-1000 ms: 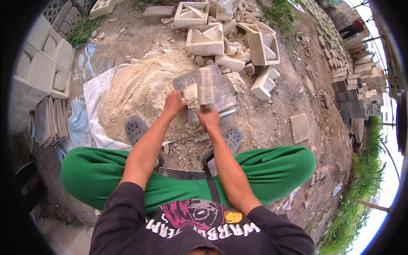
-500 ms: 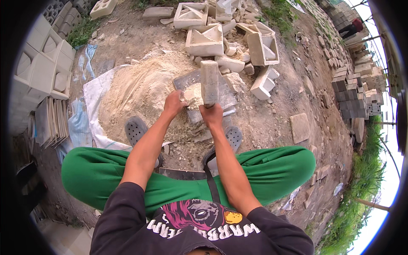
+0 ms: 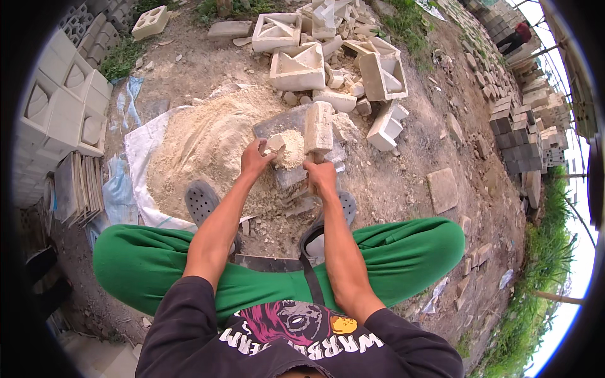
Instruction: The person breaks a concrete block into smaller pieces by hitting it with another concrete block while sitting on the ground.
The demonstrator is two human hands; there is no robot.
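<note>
My right hand point(image 3: 322, 177) is wrapped round the handle of a mallet with a long, dusty, pale block head point(image 3: 319, 128), held up over a grey slab point(image 3: 290, 179). Crushed cream-coloured rubble point(image 3: 292, 148) lies on that slab. At the slab's left edge my left hand point(image 3: 255, 159) pinches a pale broken chunk point(image 3: 275, 143) between thumb and fingers. Left of the slab spreads a heap of pale crushed powder point(image 3: 208, 138), lying on a white sheet point(image 3: 140, 151).
Broken cream moulded blocks point(image 3: 298, 66) are piled beyond the slab. Pale patterned blocks point(image 3: 63, 94) stack up at the left, beside thin boards point(image 3: 80, 189). Grey blocks point(image 3: 520, 138) stand at the right. A flat stone point(image 3: 443, 191) lies on the dirt. Far right stands another person point(image 3: 518, 38).
The mallet has tilted, its head now showing more of its near end and sitting a little to the right. My left hand has shifted slightly, and the pale chunk shows more clearly in its fingers.
</note>
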